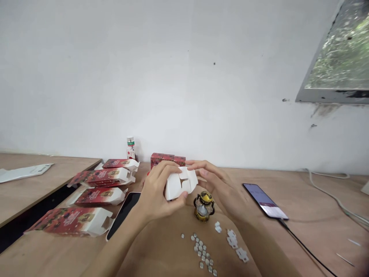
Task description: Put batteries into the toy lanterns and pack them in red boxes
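Behind the wooden worktop (325, 223) rises a white wall (173, 84), marked in a few places, with a window (343, 57) high on the right. Held above the middle of the worktop is a white box (173, 187), its flapped end turned to the right. The left hand (160, 188) pinches it, fingers over the top and thumb along the lower side. The right hand (216, 179) is loosely spread, its fingertips by the flaps; I cannot tell whether they press on them. Just below the right hand stands a black and gold lantern (203, 207). Nearer the front edge lie silver discs (200, 248), with white pieces (232, 239) to their right. Behind the white box, three red boxes (168, 157) stand in a row near the back edge. Left of the left hand lies a dark-screened tablet (123, 213), partly hidden by the forearm. Four red cartons (72, 221) with open white ends lie along the left edge, and a bottle (130, 149) stands at the back edge. Toward the right edge lie a lit phone (265, 200) on a black cable and a pale cord (331, 195).
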Demonstrator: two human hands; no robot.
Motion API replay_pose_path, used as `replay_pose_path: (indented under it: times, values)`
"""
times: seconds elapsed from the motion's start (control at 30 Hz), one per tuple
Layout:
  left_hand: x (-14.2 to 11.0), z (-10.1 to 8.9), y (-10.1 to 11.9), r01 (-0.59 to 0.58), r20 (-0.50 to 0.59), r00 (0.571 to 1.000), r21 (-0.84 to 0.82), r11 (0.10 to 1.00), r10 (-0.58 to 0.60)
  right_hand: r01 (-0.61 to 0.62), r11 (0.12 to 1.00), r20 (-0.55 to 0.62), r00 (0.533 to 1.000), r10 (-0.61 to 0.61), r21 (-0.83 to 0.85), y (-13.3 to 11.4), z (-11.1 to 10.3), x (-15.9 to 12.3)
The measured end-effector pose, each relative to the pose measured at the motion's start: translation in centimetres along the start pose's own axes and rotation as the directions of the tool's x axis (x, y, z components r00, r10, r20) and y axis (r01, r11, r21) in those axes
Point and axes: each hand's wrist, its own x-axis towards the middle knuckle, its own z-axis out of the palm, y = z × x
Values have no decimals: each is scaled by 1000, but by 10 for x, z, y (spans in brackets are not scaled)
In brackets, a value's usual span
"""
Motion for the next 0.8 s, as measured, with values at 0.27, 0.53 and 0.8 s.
replay_pose_path:
  times: [0.27, 0.53, 0.8]
  values:
    - [-1, 0, 2, -41, 7, 999, 30, 999, 41, -117, 981, 64, 992, 108, 157, 6, 8, 0]
    - [0, -4, 1, -97, 108, 990, 44, 994, 92, -170, 964, 23, 985, 169, 205, 6, 7, 1]
    - [0, -4, 2, -145, 103, 985, 46, 988, 140, -189, 953, 19, 982, 189, 236, 3, 9, -1]
